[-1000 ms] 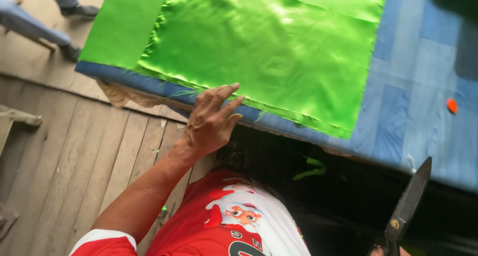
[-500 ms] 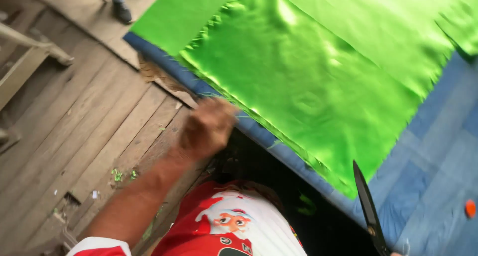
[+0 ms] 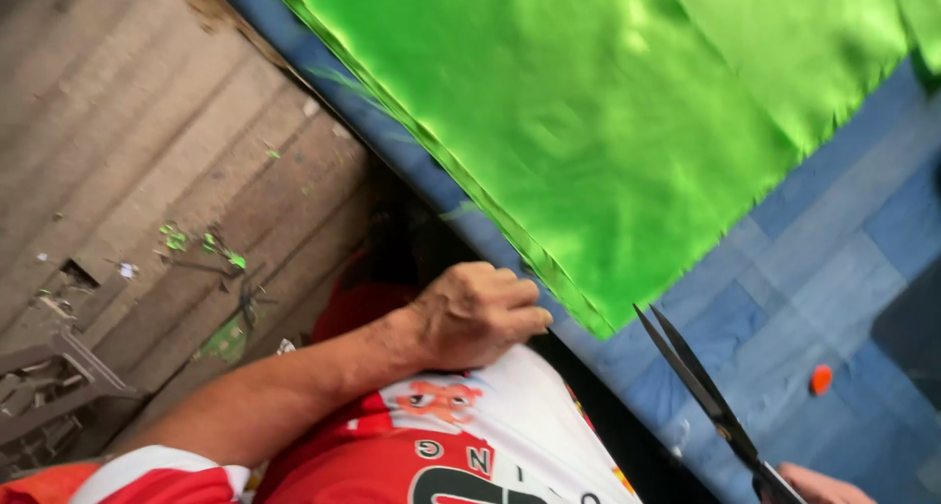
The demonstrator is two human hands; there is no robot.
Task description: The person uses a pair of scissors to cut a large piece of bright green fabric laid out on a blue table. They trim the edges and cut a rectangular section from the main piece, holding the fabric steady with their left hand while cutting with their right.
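A sheet of shiny green fabric (image 3: 627, 122) lies spread over a table covered in blue patchwork cloth (image 3: 833, 278). My left hand (image 3: 475, 313) is curled into a loose fist at the table's near edge, just below the fabric's corner, holding nothing I can see. My right hand (image 3: 823, 484) shows only partly at the bottom edge and grips black scissors (image 3: 701, 391). Their blades are slightly apart, with the tips pointing up at the green corner.
A small orange object (image 3: 821, 378) lies on the blue cloth to the right. Wooden floor planks (image 3: 147, 151) on the left carry green fabric scraps (image 3: 206, 244). A grey frame (image 3: 54, 386) stands at the lower left.
The view has swung closer to the fabric's corner. My left hand has come off the table edge and curled shut near my body. The scissors have risen toward the green corner.
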